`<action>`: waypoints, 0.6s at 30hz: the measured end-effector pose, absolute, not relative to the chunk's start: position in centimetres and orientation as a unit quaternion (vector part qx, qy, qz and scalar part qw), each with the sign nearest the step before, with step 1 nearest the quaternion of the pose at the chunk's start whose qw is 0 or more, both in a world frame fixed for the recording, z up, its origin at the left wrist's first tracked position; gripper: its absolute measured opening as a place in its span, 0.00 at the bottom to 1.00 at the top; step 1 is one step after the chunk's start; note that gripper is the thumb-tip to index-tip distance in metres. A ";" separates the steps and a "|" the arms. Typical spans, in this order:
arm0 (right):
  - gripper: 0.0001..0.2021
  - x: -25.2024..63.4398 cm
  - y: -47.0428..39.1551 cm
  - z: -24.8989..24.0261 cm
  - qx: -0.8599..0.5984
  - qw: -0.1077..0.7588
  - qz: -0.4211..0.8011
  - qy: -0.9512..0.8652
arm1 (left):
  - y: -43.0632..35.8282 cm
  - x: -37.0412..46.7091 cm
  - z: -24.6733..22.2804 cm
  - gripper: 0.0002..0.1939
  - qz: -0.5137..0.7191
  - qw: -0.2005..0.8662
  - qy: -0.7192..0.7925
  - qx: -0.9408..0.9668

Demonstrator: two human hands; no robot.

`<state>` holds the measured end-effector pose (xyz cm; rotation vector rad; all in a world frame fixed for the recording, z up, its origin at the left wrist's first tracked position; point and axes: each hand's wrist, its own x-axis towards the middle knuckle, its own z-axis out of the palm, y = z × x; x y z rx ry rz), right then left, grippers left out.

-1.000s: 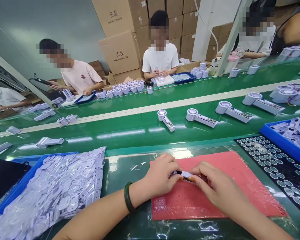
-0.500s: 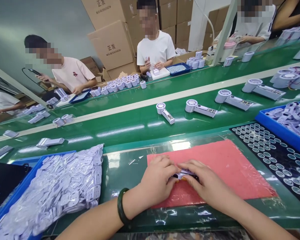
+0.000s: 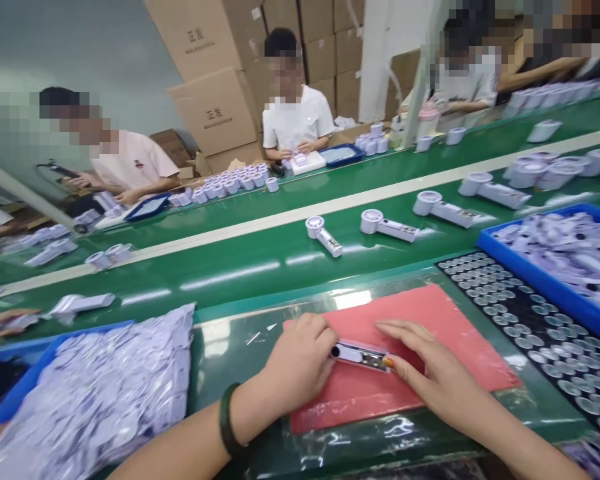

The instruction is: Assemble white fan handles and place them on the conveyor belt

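Observation:
A pale lavender handheld fan (image 3: 363,355) lies low over the red mat, its slim handle face up. A light strip with a dark round spot at its left end covers part of the handle; bare metallic parts show at the right end. My left hand (image 3: 300,360) is closed around the left end, and the round head is hidden there. At the other end my right hand (image 3: 425,360) has its fingers spread and apart from the fan, with the thumb tip at the handle's end. Beneath both hands is the red mat (image 3: 430,313).
Fans (image 3: 390,225) lie along the green conveyor (image 3: 240,273). On my left is a clear bag of lavender parts (image 3: 130,380); a co-worker's hand (image 3: 10,323) reaches in behind it. A black sheet of round discs (image 3: 520,313) and a blue tray (image 3: 510,260) of strips are at right.
My right hand has opened and drawn back to the right, uncovering the fan's handle. My left hand stays closed on it. A co-worker's hand has appeared at the left edge.

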<state>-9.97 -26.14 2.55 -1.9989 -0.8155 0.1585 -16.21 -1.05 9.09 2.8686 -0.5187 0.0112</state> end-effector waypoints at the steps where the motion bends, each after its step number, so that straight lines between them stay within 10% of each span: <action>1: 0.16 -9.6 -27.3 2.8 -0.832 0.447 0.045 -0.326 | -0.2 -15.3 9.5 0.08 0.004 0.088 -0.188 0.978; 10: 0.19 -2.8 -40.4 4.2 -0.946 0.260 -0.118 -0.154 | 14.4 -0.4 10.4 0.20 0.104 -0.208 -0.078 0.969; 18: 0.14 8.6 -46.0 4.7 -0.982 0.120 -0.144 -0.024 | 17.2 -1.0 6.0 0.30 0.093 -0.108 -0.119 0.983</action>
